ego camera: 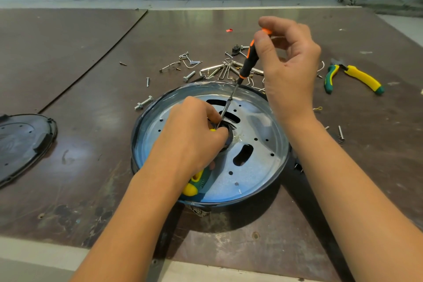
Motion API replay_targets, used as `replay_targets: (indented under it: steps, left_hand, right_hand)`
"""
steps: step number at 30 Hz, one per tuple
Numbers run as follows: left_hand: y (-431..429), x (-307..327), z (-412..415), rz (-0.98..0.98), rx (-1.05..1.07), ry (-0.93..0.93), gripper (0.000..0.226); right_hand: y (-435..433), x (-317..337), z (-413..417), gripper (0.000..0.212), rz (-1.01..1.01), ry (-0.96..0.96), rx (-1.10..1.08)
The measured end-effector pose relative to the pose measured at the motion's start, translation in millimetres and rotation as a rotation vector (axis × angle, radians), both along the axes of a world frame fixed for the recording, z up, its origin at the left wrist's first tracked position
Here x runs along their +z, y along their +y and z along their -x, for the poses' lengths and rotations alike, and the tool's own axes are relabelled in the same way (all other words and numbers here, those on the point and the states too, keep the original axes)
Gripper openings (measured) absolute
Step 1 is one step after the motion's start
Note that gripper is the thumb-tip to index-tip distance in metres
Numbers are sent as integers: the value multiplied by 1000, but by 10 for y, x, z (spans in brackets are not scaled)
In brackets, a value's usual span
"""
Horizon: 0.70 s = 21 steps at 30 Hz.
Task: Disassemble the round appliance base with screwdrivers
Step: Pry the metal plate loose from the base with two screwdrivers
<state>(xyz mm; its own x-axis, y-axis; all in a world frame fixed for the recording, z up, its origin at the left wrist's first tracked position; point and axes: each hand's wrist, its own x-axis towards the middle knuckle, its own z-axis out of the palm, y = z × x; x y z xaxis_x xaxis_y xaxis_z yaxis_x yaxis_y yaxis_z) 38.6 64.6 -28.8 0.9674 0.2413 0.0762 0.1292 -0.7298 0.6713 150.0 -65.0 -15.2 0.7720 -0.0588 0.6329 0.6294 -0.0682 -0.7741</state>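
Note:
The round appliance base [263,167] sits on the brown table, a dark ring around a shiny metal plate with slots and holes. My right hand [288,62] pinches the top of a black and orange screwdriver [249,57]; its thin shaft slants down to the dark centre hub [229,137]. My left hand [194,135] rests on the plate with its fingers curled at the hub beside the tip, and it grips a green and yellow screwdriver [194,184] whose handle sticks out below the palm. The tip itself is hidden by my fingers.
Loose screws, bolts and bent metal parts [219,71] lie scattered behind the base. Green and yellow pliers [357,76] lie at the right. A black plastic cover [23,144] rests at the left edge. A bolt with nut [143,103] lies left of the base.

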Motion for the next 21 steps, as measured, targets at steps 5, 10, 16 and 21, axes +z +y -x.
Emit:
replay_targets:
  steps: [5, 10, 16, 21]
  left_hand:
    - [8, -2, -3, -1, -1, -3, 5]
    - [5, -3, -6, -8, -5, 0, 6]
    - [-2, 8, -2, 20, -16, 7, 4]
    - [6, 4, 2, 17, -17, 9, 5]
  right_hand:
    - [-1, -15, -14, 26, -1, 20, 18]
    - [5, 0, 4, 22, 19, 17, 17]
    - [2, -21, -34, 24, -6, 0, 15]
    - [-2, -17, -22, 18, -6, -6, 18]
